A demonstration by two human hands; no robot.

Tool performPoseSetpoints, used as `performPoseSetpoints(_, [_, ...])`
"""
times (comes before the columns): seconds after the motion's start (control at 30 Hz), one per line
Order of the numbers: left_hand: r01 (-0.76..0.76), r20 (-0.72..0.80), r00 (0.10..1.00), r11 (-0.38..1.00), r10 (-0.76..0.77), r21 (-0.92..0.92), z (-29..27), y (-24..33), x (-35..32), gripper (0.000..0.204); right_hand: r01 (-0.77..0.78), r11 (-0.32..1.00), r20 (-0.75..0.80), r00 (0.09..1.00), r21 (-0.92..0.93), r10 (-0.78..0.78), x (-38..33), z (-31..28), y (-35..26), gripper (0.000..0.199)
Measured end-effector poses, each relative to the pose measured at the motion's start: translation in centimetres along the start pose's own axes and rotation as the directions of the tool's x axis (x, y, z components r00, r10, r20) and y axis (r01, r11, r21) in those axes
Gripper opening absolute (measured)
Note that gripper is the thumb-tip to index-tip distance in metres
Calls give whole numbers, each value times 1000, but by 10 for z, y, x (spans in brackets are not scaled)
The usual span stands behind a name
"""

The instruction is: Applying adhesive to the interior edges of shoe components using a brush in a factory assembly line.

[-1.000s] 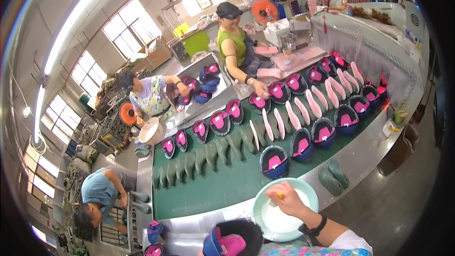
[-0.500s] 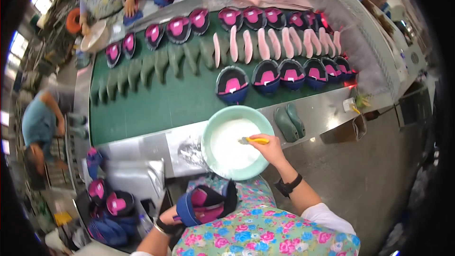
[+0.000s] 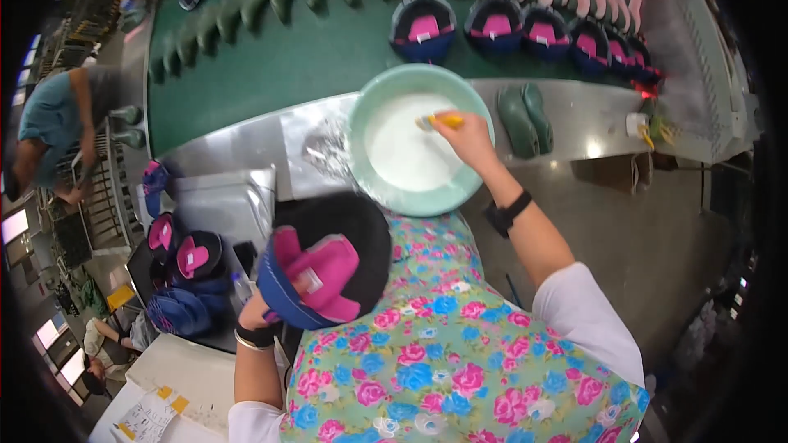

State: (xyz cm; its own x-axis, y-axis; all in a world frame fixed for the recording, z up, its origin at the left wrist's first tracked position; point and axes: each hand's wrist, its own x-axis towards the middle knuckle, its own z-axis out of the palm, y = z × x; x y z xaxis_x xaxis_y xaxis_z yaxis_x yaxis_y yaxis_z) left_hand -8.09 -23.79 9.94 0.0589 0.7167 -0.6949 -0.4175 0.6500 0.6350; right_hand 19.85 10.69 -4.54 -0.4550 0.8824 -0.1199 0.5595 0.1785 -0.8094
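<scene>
Left hand [image 3: 256, 312] grips blue shoe upper [image 3: 316, 283], pink lining up, held against apron for support. Right hand [image 3: 468, 135] pinches yellow-handled brush [image 3: 439, 121], tip dipped in white glue in mint basin [image 3: 419, 148] at desk [image 3: 246, 148] near edge. Beyond: more uppers on green conveyor [image 3: 312, 49].

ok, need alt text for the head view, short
Seen from above, a person's right hand holds a yellow-handled brush over white liquid in a pale green bowl, while the left hand grips a blue and pink shoe. Behind them, similar shoes line a green conveyor belt.
</scene>
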Motion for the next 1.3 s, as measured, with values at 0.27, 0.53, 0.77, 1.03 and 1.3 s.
performPoseSetpoints(0.27, [-174,-417,903,975,102,-137,34,0,77,42,-89,996,-10,996,-26,88,4,29,18,17])
performPoseSetpoints(0.53, [-15,-426,905,996,-25,-91,39,-22,114,51,-57,996,-27,998,-70,55,4,28,36,18])
performPoseSetpoints(0.77, [-163,-204,971,972,127,-168,60,16,146,64,16,861,208,968,508,-141,-13,-33,-83,26])
performPoseSetpoints(1.03, [-306,-131,941,950,312,66,59,34,148,61,126,869,2,990,479,-144,-7,-40,-78,18])
performPoseSetpoints(1.3, [-511,-366,814,855,450,-85,47,53,159,51,-80,931,8,997,357,83,-19,-19,-103,21])
